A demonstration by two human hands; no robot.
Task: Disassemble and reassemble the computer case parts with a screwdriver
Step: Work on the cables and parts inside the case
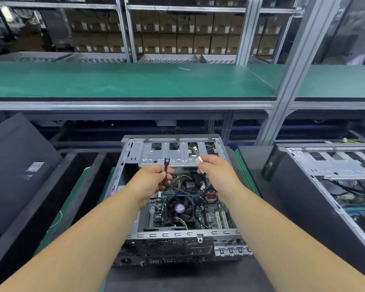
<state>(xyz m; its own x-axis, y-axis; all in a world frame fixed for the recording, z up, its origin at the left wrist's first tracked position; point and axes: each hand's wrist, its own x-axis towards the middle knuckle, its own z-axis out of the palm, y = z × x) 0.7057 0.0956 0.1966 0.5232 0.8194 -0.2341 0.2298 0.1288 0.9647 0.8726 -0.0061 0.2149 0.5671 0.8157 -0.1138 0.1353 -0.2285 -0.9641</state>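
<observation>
Seen from a head-worn camera looking down, two bare forearms reach forward over an open computer case [133, 207] that lies on its side on a dark work surface, its side panel off. The left hand [151, 182] has its fingers curled around a thin black cable [165, 168], pinching it so that the small black connector at its end stands upright just above the fingertips. The right hand [214, 169] is level with the left and a little apart from it, its fingers closed on a white connector [199, 160], which juts out toward the left hand; whether the two connectors belong to one lead cannot be told. Just beyond both grips sits the case's silver drive cage [156, 154], a perforated metal bracket across the far end of the case. Directly beneath the hands, a loose bundle of wires [184, 180] trails down to the green motherboard [211, 216]. Below the left wrist and nearer the person sits a round black cooling fan [180, 208] with a purple label at its hub. No screwdriver can be seen. To the right of the right arm lies a second open case [333, 178]; to the left of the left arm leans a dark side panel [15, 165]. Well beyond the hands runs a green conveyor shelf [135, 81], with stacked cardboard boxes [177, 32] on racks behind.
</observation>
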